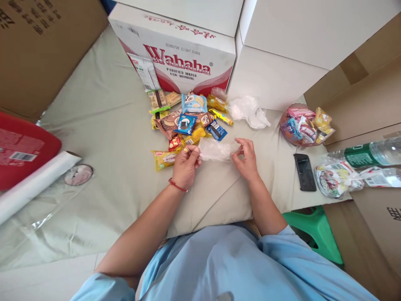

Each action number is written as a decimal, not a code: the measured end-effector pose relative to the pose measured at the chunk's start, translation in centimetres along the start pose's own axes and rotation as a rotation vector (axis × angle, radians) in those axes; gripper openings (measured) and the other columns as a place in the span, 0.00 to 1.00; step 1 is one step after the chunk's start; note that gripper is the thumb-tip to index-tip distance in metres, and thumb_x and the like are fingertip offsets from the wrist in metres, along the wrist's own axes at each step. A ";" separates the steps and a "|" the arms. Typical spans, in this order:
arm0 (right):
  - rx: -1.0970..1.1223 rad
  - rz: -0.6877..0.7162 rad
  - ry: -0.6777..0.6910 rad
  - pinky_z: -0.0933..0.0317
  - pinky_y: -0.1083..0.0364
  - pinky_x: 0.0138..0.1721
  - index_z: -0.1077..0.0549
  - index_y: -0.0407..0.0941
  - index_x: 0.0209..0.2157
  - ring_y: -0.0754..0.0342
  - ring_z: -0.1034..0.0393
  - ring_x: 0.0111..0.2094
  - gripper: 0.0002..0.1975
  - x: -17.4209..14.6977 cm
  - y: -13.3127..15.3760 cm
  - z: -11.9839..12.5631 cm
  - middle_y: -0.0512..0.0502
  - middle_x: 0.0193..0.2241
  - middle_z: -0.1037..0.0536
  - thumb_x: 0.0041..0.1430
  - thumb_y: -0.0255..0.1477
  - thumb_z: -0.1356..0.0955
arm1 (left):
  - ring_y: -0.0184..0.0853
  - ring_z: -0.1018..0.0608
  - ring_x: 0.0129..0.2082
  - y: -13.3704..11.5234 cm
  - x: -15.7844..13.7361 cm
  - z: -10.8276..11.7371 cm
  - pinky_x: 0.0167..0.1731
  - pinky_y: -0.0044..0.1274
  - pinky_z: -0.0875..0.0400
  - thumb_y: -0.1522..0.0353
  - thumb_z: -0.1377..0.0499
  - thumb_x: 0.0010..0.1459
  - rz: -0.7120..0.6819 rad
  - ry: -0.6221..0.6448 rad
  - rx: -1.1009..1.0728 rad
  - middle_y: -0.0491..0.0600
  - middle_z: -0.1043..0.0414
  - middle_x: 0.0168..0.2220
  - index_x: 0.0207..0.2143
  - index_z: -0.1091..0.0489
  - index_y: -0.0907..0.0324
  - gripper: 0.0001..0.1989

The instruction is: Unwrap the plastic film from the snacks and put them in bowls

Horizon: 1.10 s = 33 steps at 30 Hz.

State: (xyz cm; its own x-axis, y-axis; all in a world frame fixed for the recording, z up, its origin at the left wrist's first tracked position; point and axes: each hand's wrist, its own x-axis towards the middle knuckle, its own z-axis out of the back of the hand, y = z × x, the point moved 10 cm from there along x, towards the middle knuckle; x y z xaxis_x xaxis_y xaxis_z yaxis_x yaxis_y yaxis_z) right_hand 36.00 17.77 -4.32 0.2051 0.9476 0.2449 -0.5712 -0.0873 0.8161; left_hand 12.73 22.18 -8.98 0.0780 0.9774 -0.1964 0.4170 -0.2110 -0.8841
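A thin, clear plastic bag (215, 149) is stretched sideways between my two hands, above the cloth-covered surface. My left hand (187, 164) pinches its left end between thumb and fingers. At the other end, my right hand (247, 159) has thumb and forefinger closed on the bag's edge. Just beyond lies a pile of wrapped snacks: a light blue packet (194, 103), a dark blue packet (216, 130), a brown packet (169, 124) and several yellow ones. One yellow snack packet (163, 159) sits beside my left hand, partly behind it.
A Wahaha water carton (188, 54) stands behind the snacks. Crumpled clear plastic bags (247, 110) lie right of the pile. Farther right are a bowl of snacks (286, 136), a phone (305, 172) and a plastic bottle (382, 154). At left are a plastic roll (34, 184) and a red container (28, 146).
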 end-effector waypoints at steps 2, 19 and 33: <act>-0.188 0.225 0.019 0.38 0.36 0.61 0.29 0.51 0.59 0.38 0.40 0.63 0.24 -0.4 3.0 -0.6 0.37 0.62 0.34 0.62 0.34 0.30 | 0.24 0.34 0.18 0.0 -0.3 -0.3 0.16 0.17 0.45 0.52 0.26 0.46 0.014 0.036 0.018 0.39 0.35 0.20 0.29 0.31 0.57 0.24; 0.700 -0.279 0.025 0.36 0.56 0.34 0.27 0.48 0.28 0.56 0.34 0.28 0.23 0.0 -1.3 -0.1 0.53 0.27 0.26 0.43 0.49 0.19 | 0.25 0.31 0.26 -3.0 -1.0 0.5 0.25 0.19 0.35 0.57 0.26 0.48 -0.291 -0.073 0.260 0.43 0.30 0.37 0.42 0.31 0.55 0.24; 0.754 -0.438 0.223 0.34 0.54 0.39 0.20 0.48 0.43 0.55 0.28 0.34 0.23 -3.3 0.7 -1.6 0.51 0.32 0.21 0.47 0.43 0.20 | 0.32 0.24 0.31 0.2 -6.2 -8.0 0.31 0.22 0.30 0.64 0.29 0.49 -0.113 0.295 0.463 0.47 0.24 0.33 0.34 0.26 0.57 0.12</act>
State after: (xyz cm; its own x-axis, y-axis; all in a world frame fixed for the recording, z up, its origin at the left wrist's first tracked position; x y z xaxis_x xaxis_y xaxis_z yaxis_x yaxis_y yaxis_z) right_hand 33.64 15.08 -5.43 0.0778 0.9741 -0.2125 0.2114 0.1922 0.9583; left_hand 19.56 16.18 -4.54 0.3339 0.9424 -0.0215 0.0014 -0.0233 -0.9997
